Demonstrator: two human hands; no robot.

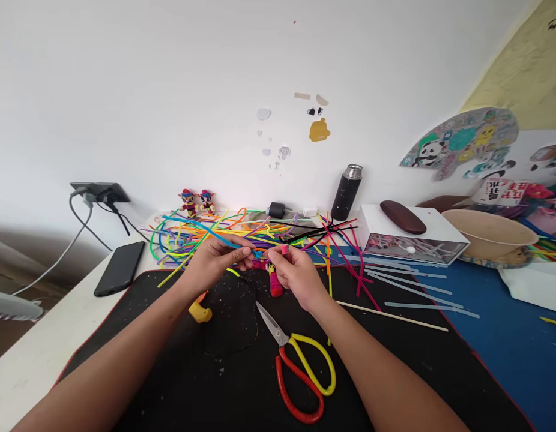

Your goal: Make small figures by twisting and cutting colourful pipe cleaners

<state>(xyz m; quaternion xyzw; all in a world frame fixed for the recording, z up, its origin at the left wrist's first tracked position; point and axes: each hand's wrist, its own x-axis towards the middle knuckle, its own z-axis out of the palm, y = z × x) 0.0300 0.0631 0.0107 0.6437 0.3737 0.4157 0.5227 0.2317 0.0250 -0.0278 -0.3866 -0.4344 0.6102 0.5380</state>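
My left hand (217,259) is closed in a pinch on a blue pipe cleaner (206,230) that runs up and left from my fingers. My right hand (296,273) is closed on a small pink pipe-cleaner figure (275,282), whose lower part hangs below my fingers. Both hands meet above the far part of a black mat (179,366). Just behind them lies a tangled heap of coloured pipe cleaners (242,231).
Red-and-yellow scissors (300,366) lie on the mat near me, a yellow glue gun (199,309) to the left. A black phone (120,268) rests at left, a black flask (346,192) and a white box (413,240) at back right. Clear glue sticks (413,288) and a wooden stick (390,315) lie at right.
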